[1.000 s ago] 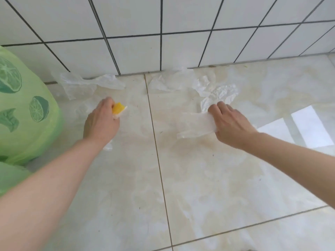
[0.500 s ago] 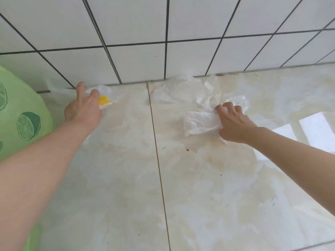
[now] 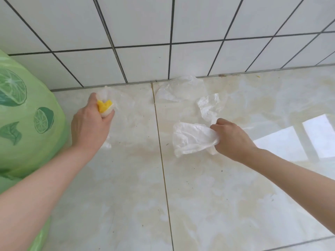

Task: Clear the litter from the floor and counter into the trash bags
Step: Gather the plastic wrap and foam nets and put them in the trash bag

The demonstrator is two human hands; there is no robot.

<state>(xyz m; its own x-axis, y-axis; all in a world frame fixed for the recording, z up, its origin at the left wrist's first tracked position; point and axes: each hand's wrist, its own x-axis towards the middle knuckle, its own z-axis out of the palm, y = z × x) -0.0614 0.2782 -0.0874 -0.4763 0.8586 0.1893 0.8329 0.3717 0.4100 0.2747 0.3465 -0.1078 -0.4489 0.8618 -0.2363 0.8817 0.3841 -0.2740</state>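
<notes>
My left hand [image 3: 90, 124] is closed around a yellow scrap [image 3: 104, 106] bundled with thin clear plastic, just above the floor near the wall. My right hand [image 3: 230, 138] grips a crumpled clear plastic bag [image 3: 190, 140] that trails to its left over the floor tile. Two more clear plastic pieces lie loose on the floor: one [image 3: 178, 88] against the base of the wall and one [image 3: 210, 105] just beyond my right hand. A green trash bag [image 3: 23, 115] with lime prints bulges at the far left, close to my left forearm.
The white tiled wall [image 3: 145, 60] meets the glossy cream floor [image 3: 217, 196] right behind the litter. A faint clear film [image 3: 130, 113] lies on the floor to the right of my left hand. Bright window reflections sit on the floor at the right.
My left hand has pulled back from the wall with the yellow scrap and plastic gathered in its fist. My right hand has kept its hold on the bag and shifted slightly right.
</notes>
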